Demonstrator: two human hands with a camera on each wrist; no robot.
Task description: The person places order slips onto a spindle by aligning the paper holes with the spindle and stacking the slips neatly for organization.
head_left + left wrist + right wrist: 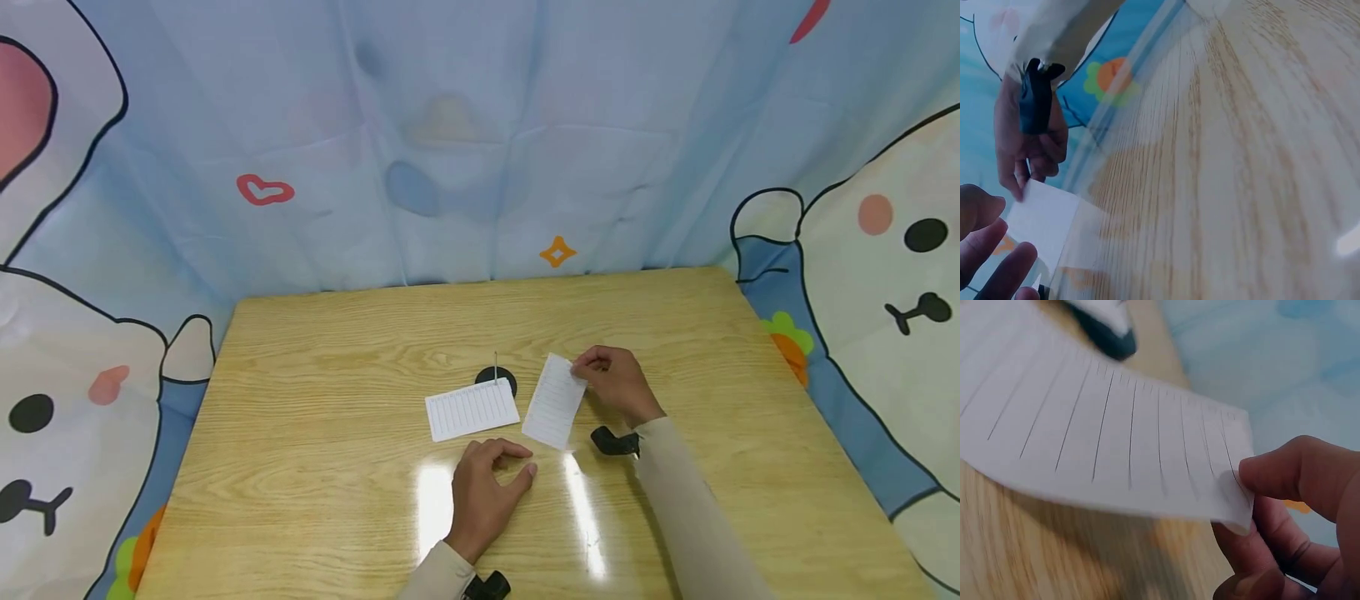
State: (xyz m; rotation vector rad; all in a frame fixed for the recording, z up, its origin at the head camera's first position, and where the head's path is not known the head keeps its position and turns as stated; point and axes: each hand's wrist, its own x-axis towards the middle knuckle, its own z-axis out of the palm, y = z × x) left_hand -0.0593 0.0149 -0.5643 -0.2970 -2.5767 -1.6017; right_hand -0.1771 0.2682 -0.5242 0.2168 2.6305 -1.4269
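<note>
My right hand (617, 385) pinches the upper right corner of a small sheet of lined paper (553, 404), and in the right wrist view the lined sheet (1129, 431) curves away from thumb and finger, raised over the table. A second lined sheet, or a stack of them (472, 410), lies left of it, against a round black base (497, 379) with a thin upright metal spike (495, 365). My left hand (487, 496) is below the sheets, thumb and fingers apart with nothing between them. Whether the spike goes through the lying paper, I cannot tell.
The wooden table (315, 400) has a glossy top with light reflections near the front. A blue cartoon-print curtain (465, 150) hangs behind its back edge and round both sides. A black wrist camera (615, 442) hangs beside the right sleeve.
</note>
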